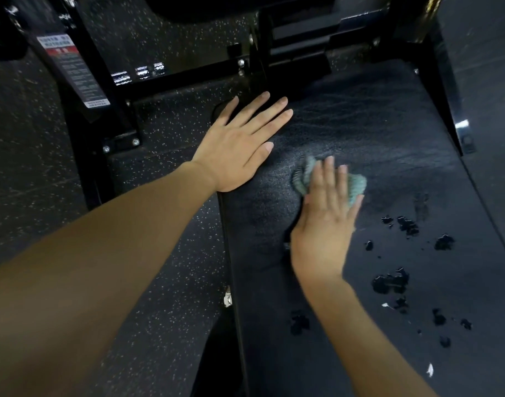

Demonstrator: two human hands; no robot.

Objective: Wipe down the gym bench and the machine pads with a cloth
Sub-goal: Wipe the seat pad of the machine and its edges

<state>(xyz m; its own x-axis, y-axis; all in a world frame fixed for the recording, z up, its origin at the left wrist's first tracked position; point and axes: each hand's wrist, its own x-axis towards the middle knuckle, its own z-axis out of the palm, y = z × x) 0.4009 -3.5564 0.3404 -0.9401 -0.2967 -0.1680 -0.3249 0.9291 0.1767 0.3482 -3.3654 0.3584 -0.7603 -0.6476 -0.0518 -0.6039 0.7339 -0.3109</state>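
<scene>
Head view: teal cloth bunched on the black bench pad, mid-pad, under the right hand. The hand lies flat on it, fingers straight and close together, pressing it down; cloth sticks out on both sides of the fingers. Left hand rests palm-down on the pad's left edge, just beside the right hand and farther out, fingers straight and slightly spread, holding nothing. Torn glossy patches in the pad cover sit right of the right forearm. Black machine frame runs beyond the pad, with a red-and-white warning label on its left upright, text too blurred to read. Speckled rubber floor on the left.
</scene>
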